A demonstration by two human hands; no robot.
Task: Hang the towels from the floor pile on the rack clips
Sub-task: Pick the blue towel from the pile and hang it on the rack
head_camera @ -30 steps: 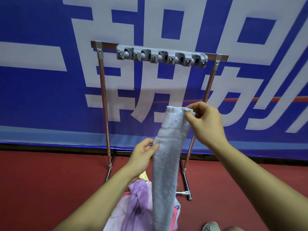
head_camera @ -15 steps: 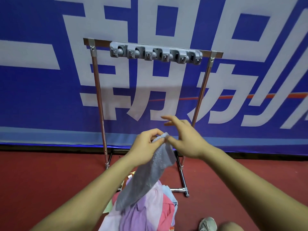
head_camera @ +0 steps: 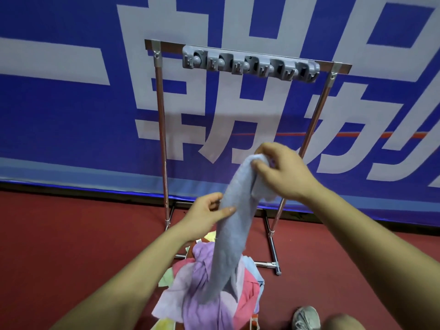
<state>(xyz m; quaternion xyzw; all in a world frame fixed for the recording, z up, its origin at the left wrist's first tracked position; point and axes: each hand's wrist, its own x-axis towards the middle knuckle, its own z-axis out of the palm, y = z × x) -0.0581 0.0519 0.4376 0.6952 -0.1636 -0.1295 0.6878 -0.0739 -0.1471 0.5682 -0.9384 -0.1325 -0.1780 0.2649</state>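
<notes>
Towels point(head_camera: 188, 296) are left heaped on the floor point(head_camera: 71, 234) below the hands. One grey-blue towel point(head_camera: 229, 234) is gripped at its top by the right hand point(head_camera: 281, 172) and lower down by the left hand point(head_camera: 204, 215). No towel is seen on the rack clips point(head_camera: 250, 67) above; all hanging is judged undone.

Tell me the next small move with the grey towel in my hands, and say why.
Probably raise the right hand, which pinches the bunched top end of the towel, up toward the clips on the rack. Every clip looks empty, the tail of the towel hangs down to the pile, and the left hand holds it lower down, steadying it.
</notes>
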